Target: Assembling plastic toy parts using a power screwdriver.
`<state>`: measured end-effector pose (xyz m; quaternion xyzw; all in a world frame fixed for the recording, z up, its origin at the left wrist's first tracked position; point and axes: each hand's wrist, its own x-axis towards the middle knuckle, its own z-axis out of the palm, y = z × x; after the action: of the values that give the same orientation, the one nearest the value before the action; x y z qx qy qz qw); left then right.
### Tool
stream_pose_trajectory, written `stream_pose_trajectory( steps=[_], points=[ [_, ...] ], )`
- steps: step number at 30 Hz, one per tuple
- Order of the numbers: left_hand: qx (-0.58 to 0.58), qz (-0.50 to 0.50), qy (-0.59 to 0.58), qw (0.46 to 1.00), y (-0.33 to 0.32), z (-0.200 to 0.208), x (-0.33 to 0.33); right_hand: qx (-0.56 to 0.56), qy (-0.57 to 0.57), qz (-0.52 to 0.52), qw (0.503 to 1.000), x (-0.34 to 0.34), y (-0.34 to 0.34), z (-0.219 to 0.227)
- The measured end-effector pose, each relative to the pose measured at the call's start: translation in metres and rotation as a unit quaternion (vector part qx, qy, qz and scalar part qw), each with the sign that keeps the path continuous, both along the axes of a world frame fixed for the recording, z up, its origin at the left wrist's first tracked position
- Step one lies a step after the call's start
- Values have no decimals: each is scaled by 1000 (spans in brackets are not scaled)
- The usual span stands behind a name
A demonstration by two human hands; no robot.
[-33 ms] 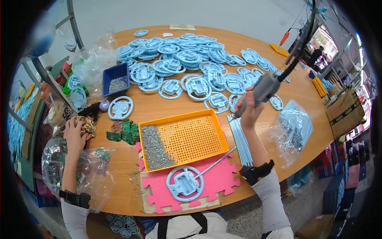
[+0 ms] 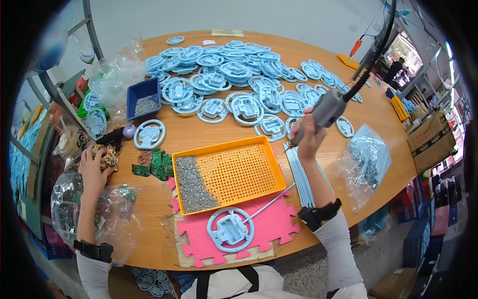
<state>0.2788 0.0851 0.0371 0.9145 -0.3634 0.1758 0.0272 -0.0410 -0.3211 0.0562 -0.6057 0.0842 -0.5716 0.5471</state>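
A grey electric screwdriver (image 2: pixel 326 110) is gripped in my right hand (image 2: pixel 309 137), over the right part of the table, its tip pointing down and left. At the far left, my left hand (image 2: pixel 93 169) curls its fingers over a crumpled brown-patterned cloth bundle (image 2: pixel 109 158). In front of me a light blue toy steering wheel (image 2: pixel 231 229) lies on a pink foam mat (image 2: pixel 271 219), with a thin rod (image 2: pixel 269 203) reaching from it toward the yellow tray. Several light blue rods (image 2: pixel 300 182) lie beneath my right forearm.
A yellow perforated tray (image 2: pixel 279 172) holds small screws along its left side. Blue wheels (image 2: pixel 234 70) are heaped at the back. Green circuit boards (image 2: pixel 159 164), a dark blue bin (image 2: pixel 130 102) of screws and a bag of rods (image 2: pixel 368 159) lie around. A cable (image 2: pixel 376 60) hangs at right.
My right hand and the screwdriver have shifted slightly to the left. My left hand stays on the cloth, and the table's contents look the same.
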Motion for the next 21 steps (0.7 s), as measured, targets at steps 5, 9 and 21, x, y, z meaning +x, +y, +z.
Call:
stream_pose_trajectory(
  steps=[5, 9, 21],
  points=[
    [-32, -64, 51, 996, -23, 30, -64, -38, 70, -8, 997, 7, -3, -17],
    [-76, -137, 136, 978, -34, 38, -110, -23, 73, -1, 997, 11, -3, -18],
    [-44, -242, 205, 947, -55, 58, -167, -29, 89, -32, 995, 13, -8, -22]
  ],
)
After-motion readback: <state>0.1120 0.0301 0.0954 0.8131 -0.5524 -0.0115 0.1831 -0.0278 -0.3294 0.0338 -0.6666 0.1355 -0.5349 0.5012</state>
